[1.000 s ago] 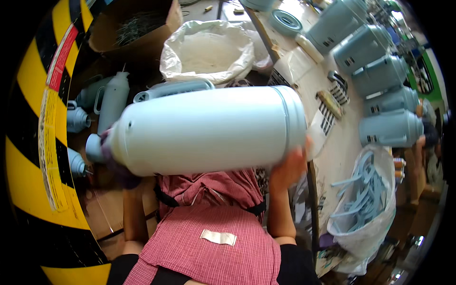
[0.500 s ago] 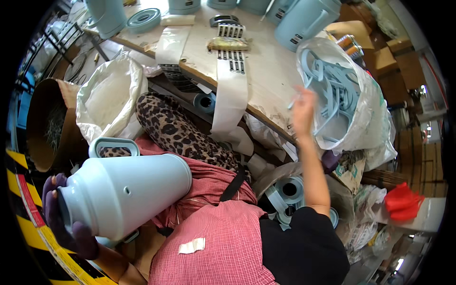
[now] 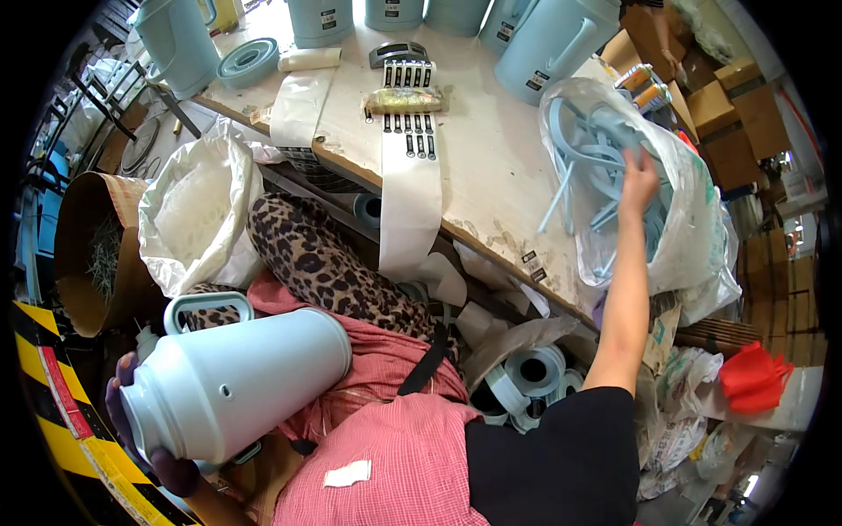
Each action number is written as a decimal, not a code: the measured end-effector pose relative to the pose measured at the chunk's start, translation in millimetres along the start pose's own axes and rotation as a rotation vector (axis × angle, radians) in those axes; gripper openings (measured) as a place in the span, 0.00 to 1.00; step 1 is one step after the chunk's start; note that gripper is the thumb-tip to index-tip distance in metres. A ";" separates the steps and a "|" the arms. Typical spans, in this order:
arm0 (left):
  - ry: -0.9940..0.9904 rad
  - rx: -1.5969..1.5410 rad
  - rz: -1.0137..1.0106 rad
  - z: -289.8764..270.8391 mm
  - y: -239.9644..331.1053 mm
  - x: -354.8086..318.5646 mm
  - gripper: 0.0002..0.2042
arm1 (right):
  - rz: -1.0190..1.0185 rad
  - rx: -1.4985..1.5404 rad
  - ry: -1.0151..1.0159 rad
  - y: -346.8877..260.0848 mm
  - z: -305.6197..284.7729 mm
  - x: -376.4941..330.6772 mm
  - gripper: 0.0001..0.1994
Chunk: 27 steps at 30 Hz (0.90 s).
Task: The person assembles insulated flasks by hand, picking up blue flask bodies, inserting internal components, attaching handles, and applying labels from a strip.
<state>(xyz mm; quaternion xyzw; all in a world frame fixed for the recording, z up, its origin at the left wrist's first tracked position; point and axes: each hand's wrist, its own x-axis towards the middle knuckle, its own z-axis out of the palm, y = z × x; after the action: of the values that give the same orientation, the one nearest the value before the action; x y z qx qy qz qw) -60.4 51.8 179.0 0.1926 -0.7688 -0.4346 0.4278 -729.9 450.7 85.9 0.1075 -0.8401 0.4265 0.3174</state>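
Observation:
A light blue jug body (image 3: pixel 241 377) lies tilted across my lap, its loop handle (image 3: pixel 209 311) on the upper side and a small hole in its wall. My left hand (image 3: pixel 132 430), in a dark purple glove, wraps round its narrower end at the lower left; part of the hand is behind the jug. My right hand (image 3: pixel 638 184) is bare and reaches into a clear plastic bag (image 3: pixel 693 237) of light blue plastic strips (image 3: pixel 601 162), some curved. Its fingers close on a strip among the tangle, with their tips partly hidden.
Several blue jugs (image 3: pixel 561 48) and a lid-like ring (image 3: pixel 247 63) stand on the table (image 3: pixel 491 175). A label sheet (image 3: pixel 410 210) hangs over its edge beneath a wrapped roll (image 3: pixel 405 101). At left are a white sack (image 3: pixel 197 210) and a brown bin (image 3: pixel 83 263); blue rings (image 3: pixel 533 370) lie below the table.
My right hand has moved right and into the plastic bag, among the strips. My left hand still holds the jug, which has shifted slightly down in view.

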 end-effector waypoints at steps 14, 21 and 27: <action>0.174 0.368 0.190 65.8 27.3 34.5 0.48 | -0.051 0.982 -0.164 -130.7 -6.8 -37.1 0.18; -0.438 0.439 0.329 148.7 57.5 57.9 0.27 | -0.920 1.084 -0.743 -294.6 -24.8 -181.1 0.23; -0.626 0.264 0.283 113.1 56.1 58.7 0.23 | -0.787 0.749 -0.655 -332.5 12.7 -180.0 0.27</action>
<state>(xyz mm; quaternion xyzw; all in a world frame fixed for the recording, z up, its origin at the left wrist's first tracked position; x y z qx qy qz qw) -182.3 100.4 225.5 -0.0042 -0.9310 -0.3060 0.1991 -445.8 220.7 183.5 0.6371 -0.5851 0.4877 0.1177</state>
